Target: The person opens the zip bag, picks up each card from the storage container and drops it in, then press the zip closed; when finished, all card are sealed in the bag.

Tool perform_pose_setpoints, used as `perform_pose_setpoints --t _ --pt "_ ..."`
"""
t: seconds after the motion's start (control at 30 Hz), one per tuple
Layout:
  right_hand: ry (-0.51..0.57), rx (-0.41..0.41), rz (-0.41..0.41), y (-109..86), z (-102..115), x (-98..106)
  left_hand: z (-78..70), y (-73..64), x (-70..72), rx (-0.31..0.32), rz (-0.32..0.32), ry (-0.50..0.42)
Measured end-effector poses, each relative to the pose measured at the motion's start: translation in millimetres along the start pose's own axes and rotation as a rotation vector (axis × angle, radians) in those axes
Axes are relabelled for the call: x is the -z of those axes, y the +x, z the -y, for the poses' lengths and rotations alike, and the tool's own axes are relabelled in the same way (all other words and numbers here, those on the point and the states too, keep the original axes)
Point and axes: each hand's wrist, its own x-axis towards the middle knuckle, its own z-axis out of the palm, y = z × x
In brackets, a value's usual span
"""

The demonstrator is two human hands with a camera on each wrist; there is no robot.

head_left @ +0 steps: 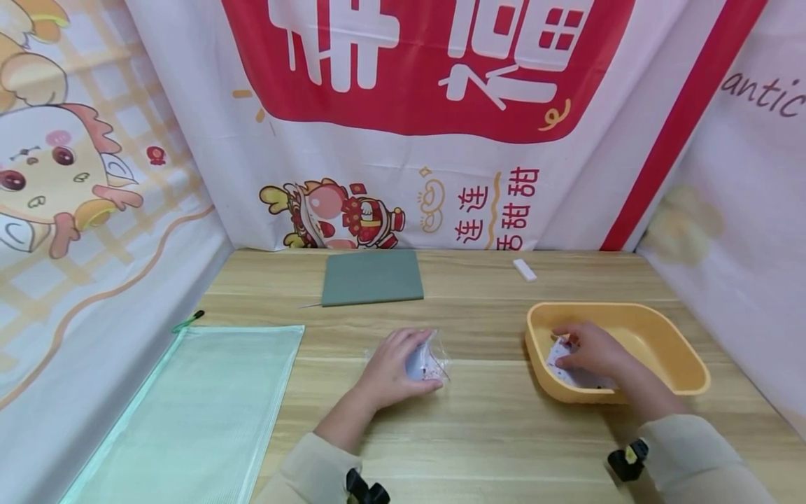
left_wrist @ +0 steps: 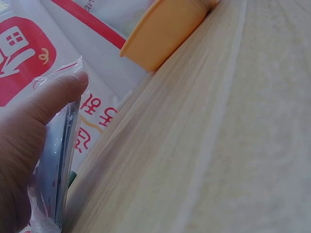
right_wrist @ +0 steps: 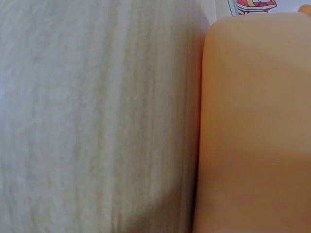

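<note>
Near the middle of the table, my left hand (head_left: pixel 398 369) grips a small flat packet (head_left: pixel 431 365) in a clear plastic wrapper, thumb on one side and fingers on the other. The left wrist view shows the packet (left_wrist: pixel 54 162) on edge, thin and bluish-grey, with crinkled film around it. My right hand (head_left: pixel 592 350) reaches into the yellow-orange plastic basin (head_left: pixel 661 336) and pinches a white sheet-like piece with small dark and reddish marks (head_left: pixel 559 353). Part of that piece is hidden by the hand. In the right wrist view only the basin's outer wall (right_wrist: pixel 257 121) shows, not the hand.
A grey-green notebook (head_left: pixel 373 278) lies towards the back of the wooden table (head_left: pixel 478 434). A small white block (head_left: pixel 524 270) lies back right. On the left lies a pale green mesh zip pouch (head_left: pixel 189 413). Printed cloth (head_left: pixel 403 161) hangs behind and at both sides.
</note>
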Motion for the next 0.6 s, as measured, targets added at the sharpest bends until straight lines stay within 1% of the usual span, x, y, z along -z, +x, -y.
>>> perform_pose_setpoints --t 0.1,0.2,0.33,0.47,0.6 --pt "0.014 -0.016 -0.029 -1.2 0.5 1.9 -0.2 -0.1 -0.1 -0.002 0.002 0.002" --pt "0.029 -0.017 -0.046 -4.6 2.1 7.9 -0.5 -0.1 0.0 0.0 0.002 -0.003" --pt "0.044 -0.015 -0.055 -11.3 5.3 20.1 -0.7 -0.2 0.0 0.004 -0.001 -0.01" --pt "0.074 -0.042 -0.054 -18.7 8.4 32.1 -0.7 -0.3 -0.1 0.009 -0.004 -0.011" --pt "0.097 -0.028 -0.093 -27.2 12.6 43.1 -1.0 -0.2 0.4 0.01 -0.006 -0.009"
